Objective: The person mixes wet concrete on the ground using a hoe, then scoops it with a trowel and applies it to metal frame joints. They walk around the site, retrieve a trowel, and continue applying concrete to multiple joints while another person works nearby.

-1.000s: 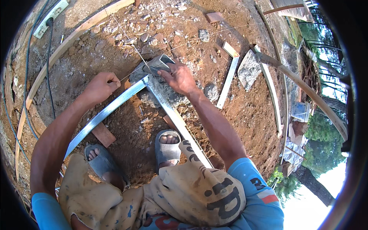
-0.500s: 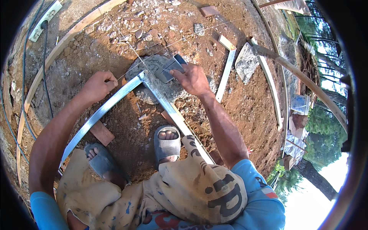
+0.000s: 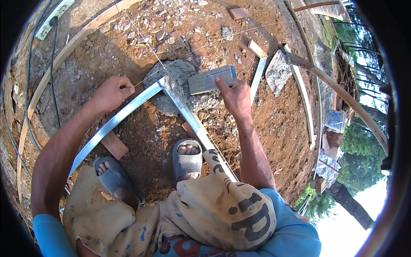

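My left hand (image 3: 113,93) is closed, thumb and finger pinching a thin string (image 3: 188,54) that runs from it toward the upper right. In my right hand (image 3: 236,95) is a short piece of grey metal channel (image 3: 209,81), gripped at its right end with the thumb on top. This piece is held above a grey mortar patch (image 3: 176,70) on the ground. Between my hands, two shiny metal profiles (image 3: 122,118) meet in a corner over the mortar. A second string (image 3: 143,38) crosses the first near that corner.
Curved-looking wooden boards (image 3: 64,55) border the left side, with dark cables and a white power strip (image 3: 55,19) beyond. A wooden-handled tool (image 3: 346,96), a grey slab (image 3: 277,73) and another metal profile (image 3: 258,77) lie right. A brick (image 3: 114,144) lies near my sandals (image 3: 187,158).
My right hand has moved right with the metal channel piece, which has turned from tilted to nearly level. My left hand stays pinched on the string, almost in place.
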The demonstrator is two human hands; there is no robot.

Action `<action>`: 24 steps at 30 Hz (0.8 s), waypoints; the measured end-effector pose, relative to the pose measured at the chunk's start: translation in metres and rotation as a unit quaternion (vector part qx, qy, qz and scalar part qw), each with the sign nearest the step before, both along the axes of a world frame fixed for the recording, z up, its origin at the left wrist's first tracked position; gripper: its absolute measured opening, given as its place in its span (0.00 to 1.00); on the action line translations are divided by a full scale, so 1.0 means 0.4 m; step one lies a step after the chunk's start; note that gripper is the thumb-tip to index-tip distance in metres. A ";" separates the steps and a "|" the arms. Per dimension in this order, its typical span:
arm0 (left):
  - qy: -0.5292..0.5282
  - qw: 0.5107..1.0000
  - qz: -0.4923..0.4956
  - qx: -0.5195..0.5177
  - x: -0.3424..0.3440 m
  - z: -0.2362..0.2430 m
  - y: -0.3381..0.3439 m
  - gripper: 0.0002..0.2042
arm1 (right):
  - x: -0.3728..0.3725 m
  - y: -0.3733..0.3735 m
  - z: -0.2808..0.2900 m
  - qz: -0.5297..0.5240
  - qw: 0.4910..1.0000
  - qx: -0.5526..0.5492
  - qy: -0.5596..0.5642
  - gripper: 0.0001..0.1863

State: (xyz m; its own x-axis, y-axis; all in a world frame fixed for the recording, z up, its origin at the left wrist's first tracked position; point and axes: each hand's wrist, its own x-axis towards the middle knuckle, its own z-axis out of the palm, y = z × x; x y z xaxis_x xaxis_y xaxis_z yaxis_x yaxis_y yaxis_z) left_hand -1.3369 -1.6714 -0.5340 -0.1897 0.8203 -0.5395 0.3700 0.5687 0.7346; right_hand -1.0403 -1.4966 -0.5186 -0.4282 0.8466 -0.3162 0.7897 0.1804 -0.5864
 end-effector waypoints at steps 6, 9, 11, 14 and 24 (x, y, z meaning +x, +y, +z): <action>-0.005 1.000 -0.015 -0.003 -0.002 -0.011 0.006 0.08 | -0.014 -0.032 0.037 0.098 0.994 -0.036 -0.021 0.21; -0.024 1.000 0.001 0.002 -0.010 -0.011 0.001 0.08 | 0.087 -0.016 0.097 -0.025 0.998 0.064 0.010 0.16; -0.024 1.000 0.006 0.005 -0.015 -0.014 -0.004 0.08 | 0.194 -0.025 0.118 -0.121 0.986 0.109 0.024 0.16; -0.009 1.000 -0.004 0.011 -0.013 -0.021 -0.010 0.08 | 0.271 -0.078 0.048 -0.247 0.965 0.087 -0.019 0.18; 0.011 0.999 -0.034 -0.020 -0.001 -0.010 0.010 0.07 | 0.257 -0.156 0.029 -0.138 0.987 0.063 0.043 0.15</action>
